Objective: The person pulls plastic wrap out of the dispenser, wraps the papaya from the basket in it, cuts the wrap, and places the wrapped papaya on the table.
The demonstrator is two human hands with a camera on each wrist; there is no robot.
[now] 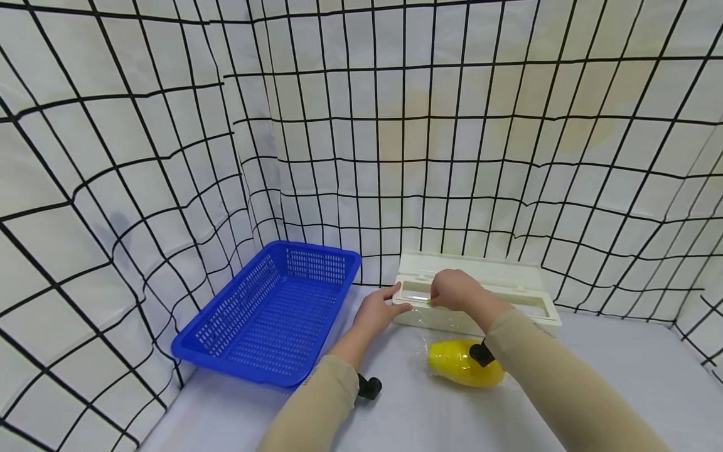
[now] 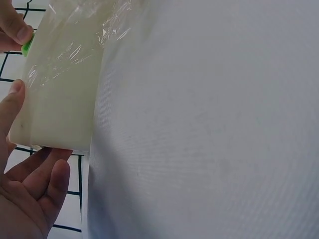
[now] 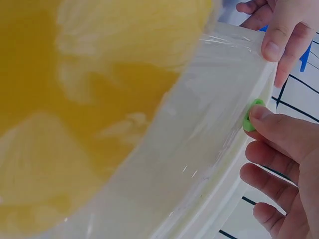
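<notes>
A cream cling film dispenser (image 1: 435,319) stands lengthwise near the back mesh, its lid (image 1: 469,267) tipped back. My left hand (image 1: 374,312) grips its left end, thumb at the upper edge and fingers around the end face (image 2: 55,124). Between thumb and index finger, my right hand (image 1: 457,290) pinches a small green slide cutter (image 3: 252,117) on the dispenser's front edge. Clear film (image 2: 75,59) hangs down the front. A smooth yellow oblong thing (image 1: 465,363) lies before the dispenser in clear film, partly hidden by the right wrist's black camera (image 1: 482,355); its kind is unclear.
Left of the dispenser sits a blue plastic basket (image 1: 333,314) with perforated walls. Black wire mesh (image 1: 373,157) over white sheeting encloses the back and sides. A white cloth (image 1: 418,420) covers the work surface.
</notes>
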